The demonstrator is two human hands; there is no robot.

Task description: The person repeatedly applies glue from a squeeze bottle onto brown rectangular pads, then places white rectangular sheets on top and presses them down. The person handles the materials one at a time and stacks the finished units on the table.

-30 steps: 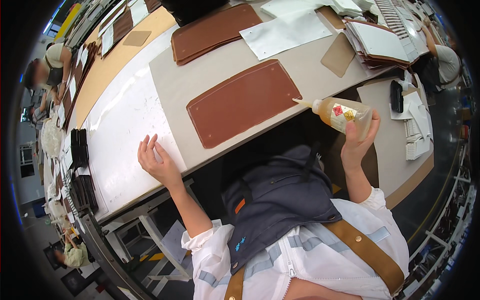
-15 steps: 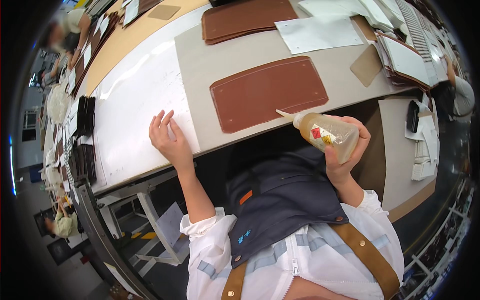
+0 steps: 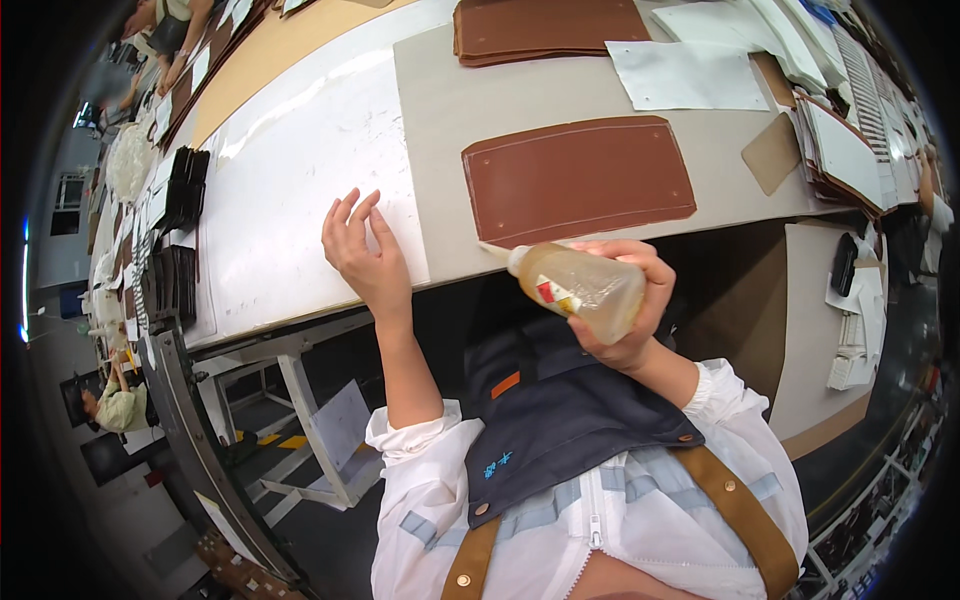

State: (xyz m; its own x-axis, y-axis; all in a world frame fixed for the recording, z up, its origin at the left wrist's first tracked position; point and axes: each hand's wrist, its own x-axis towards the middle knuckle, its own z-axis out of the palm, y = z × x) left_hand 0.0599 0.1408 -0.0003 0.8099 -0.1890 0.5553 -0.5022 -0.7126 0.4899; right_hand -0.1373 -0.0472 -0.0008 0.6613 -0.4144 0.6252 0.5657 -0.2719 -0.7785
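My right hand (image 3: 636, 300) is wrapped round a translucent squeeze bottle (image 3: 580, 290) holding a yellowish liquid. The bottle lies tilted in the hand, its pointed nozzle aimed left, close to the lower left corner of a brown leather panel (image 3: 580, 182). That panel lies flat on a grey mat (image 3: 432, 110), with a pale line running along its edges. Above the white part of the table, my left hand (image 3: 366, 245) is raised with fingers loosely apart and nothing in it.
A stack of brown panels (image 3: 550, 32) lies at the far side, beside a white sheet (image 3: 688, 76). A tan rounded piece (image 3: 771, 154) and piled sheets (image 3: 846, 155) are at the right. Dark bundles (image 3: 178, 280) stand at the left edge. Other people work farther off.
My right hand has carried the bottle left along the panel's near edge, from its right part to its lower left corner. The whole view has shifted slightly; my left hand stays raised.
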